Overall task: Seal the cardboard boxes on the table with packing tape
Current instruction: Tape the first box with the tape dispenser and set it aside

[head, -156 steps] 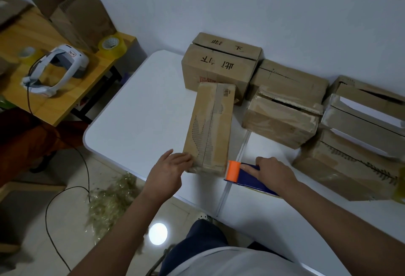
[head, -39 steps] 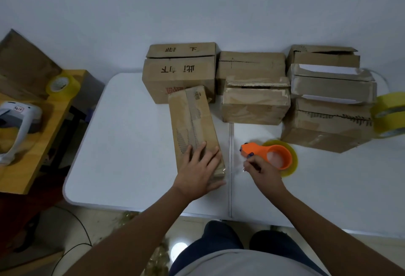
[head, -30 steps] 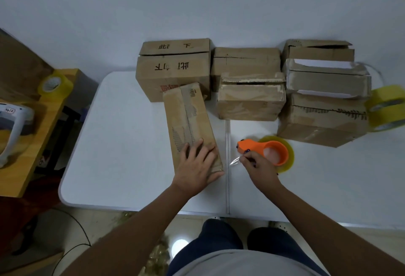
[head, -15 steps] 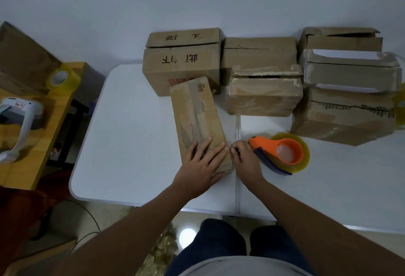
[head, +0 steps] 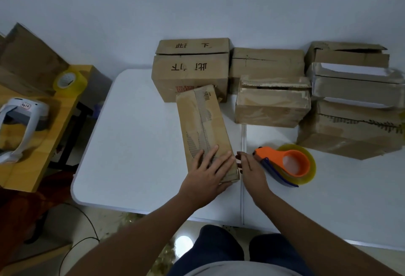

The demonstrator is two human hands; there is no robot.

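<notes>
A long narrow cardboard box (head: 202,122) lies lengthwise on the white table (head: 135,144), with a strip of tape along its top seam. My left hand (head: 208,171) rests flat on its near end, fingers spread. My right hand (head: 249,170) sits just right of the box's near corner, fingertips against the box's side edge. Whether a tape end lies under them is not clear. An orange and blue tape dispenser (head: 285,162) with a yellowish roll lies on the table, touching the right hand's far side.
Several more cardboard boxes stand along the wall: a lettered one (head: 190,71), a middle pair (head: 271,104) and a stack at right (head: 355,100), some with loose flaps. A wooden side table (head: 37,144) at left holds a spare tape roll (head: 70,81) and a white device (head: 19,120).
My right hand let go of the dispenser, drew a tape end off it, then moved left to the box's near right corner. The left hand stayed flat on the box.
</notes>
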